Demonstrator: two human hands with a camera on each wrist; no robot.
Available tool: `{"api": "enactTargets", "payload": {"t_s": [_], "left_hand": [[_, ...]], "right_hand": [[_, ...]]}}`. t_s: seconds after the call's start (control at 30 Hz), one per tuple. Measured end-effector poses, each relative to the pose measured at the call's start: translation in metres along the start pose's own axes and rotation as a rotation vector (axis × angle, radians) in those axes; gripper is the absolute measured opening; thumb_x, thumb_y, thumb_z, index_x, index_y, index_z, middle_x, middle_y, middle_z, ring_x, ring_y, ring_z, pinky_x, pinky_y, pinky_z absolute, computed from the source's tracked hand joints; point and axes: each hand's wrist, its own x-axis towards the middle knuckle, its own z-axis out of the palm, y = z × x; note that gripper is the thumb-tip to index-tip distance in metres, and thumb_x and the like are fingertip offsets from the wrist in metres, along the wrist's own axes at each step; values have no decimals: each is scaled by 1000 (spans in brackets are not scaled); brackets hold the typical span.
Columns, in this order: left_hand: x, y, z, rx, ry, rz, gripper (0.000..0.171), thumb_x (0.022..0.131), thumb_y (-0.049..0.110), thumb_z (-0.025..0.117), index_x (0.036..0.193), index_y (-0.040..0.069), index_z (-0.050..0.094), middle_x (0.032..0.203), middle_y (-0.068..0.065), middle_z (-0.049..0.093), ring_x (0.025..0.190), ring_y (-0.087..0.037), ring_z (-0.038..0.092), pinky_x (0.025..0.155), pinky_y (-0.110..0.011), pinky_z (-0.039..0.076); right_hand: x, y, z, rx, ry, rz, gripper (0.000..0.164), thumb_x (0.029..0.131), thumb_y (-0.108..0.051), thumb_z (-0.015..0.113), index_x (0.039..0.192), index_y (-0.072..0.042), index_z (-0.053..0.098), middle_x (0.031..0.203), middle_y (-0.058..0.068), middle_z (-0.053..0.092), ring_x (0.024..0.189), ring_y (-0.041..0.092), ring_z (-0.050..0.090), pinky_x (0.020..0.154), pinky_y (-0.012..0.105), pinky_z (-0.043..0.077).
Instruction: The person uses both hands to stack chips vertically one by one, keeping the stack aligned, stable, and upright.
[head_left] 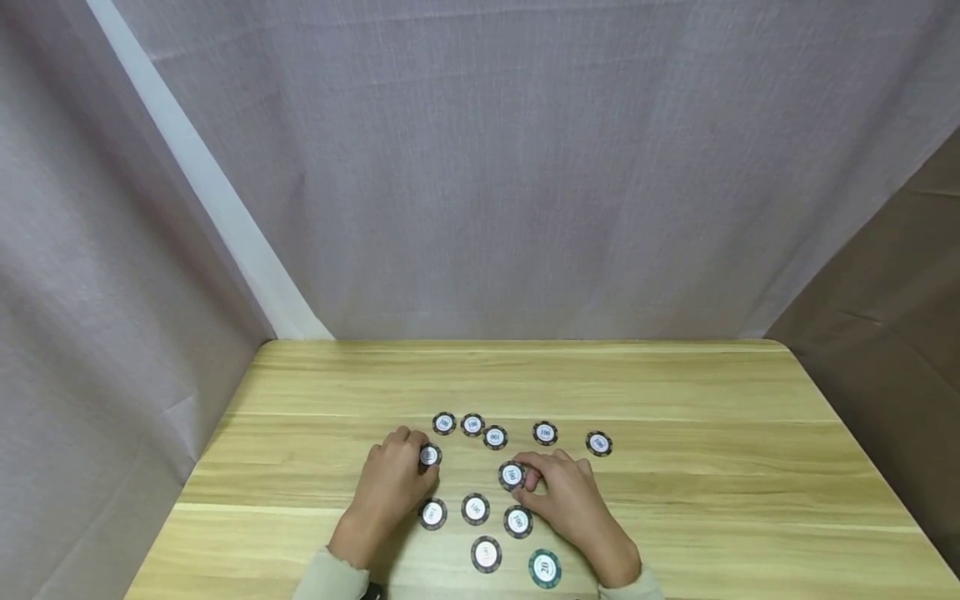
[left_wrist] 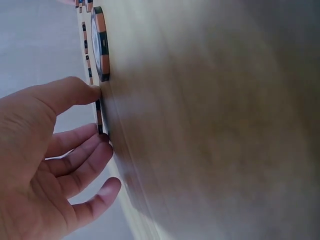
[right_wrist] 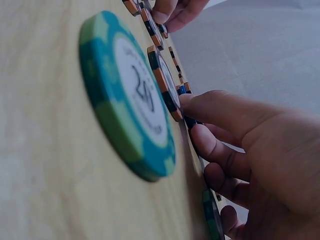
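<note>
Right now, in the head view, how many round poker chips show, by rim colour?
Dark-rimmed round poker chips with white centres: 11
Green-rimmed round poker chip with a white centre: 1
Total in the head view: 12

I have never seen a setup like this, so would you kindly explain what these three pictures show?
There is no machine here, only a person working bare-handed. The wide picture comes from a camera worn on the head, looking forward and down; the two close ones come from cameras on the left and right wrists. On the table lie flat round chips, mostly dark, with a green chip marked 20 among them. The left hand pinches one dark chip, and the right hand pinches another dark chip.
</note>
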Motion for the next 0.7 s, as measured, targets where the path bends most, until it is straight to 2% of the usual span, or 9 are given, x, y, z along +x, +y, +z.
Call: {"api": "enactTargets", "payload": {"t_s": [0.17, 0.33, 0.47, 0.6, 0.7], "left_hand": [[3, 4, 0, 66, -13, 25, 25, 79, 15, 80, 98, 0, 74, 90, -10, 64, 82, -25, 63, 72, -48, 55], [-2, 10, -2, 111, -33, 39, 23, 73, 15, 76, 91, 2, 72, 86, -7, 61, 78, -23, 59, 69, -47, 54], [-5, 16, -7, 99, -14, 58, 19, 68, 14, 73, 84, 5, 69, 83, -4, 58, 74, -20, 55, 67, -45, 53], [-4, 23, -8, 62, -15, 106, 18, 69, 15, 69, 83, 5, 66, 82, -4, 56, 72, -18, 53, 64, -43, 53], [-3, 29, -5, 42, -33, 126, 18, 71, 17, 68, 85, 6, 66, 86, -6, 59, 74, -19, 56, 64, -42, 55]], "right_hand": [[0, 0, 0, 5, 3, -5, 41, 79, -22, 90, 118, -20, 78, 72, -28, 54, 78, 1, 50, 76, 32, 32], [-1, 0, 3, 8, -18, -9, 42, 80, -23, 90, 120, -19, 77, 73, -29, 55, 79, 0, 50, 76, 32, 31], [1, -2, 1, 23, -16, -20, 42, 81, -22, 89, 121, -19, 77, 73, -29, 56, 80, 1, 51, 77, 33, 32], [1, -2, -2, 23, -11, 0, 43, 79, -20, 90, 120, -19, 77, 72, -29, 56, 81, 1, 52, 77, 33, 32], [0, -1, -3, 16, -24, 9, 43, 79, -21, 90, 120, -20, 77, 72, -29, 57, 81, 1, 52, 78, 33, 32]]}}
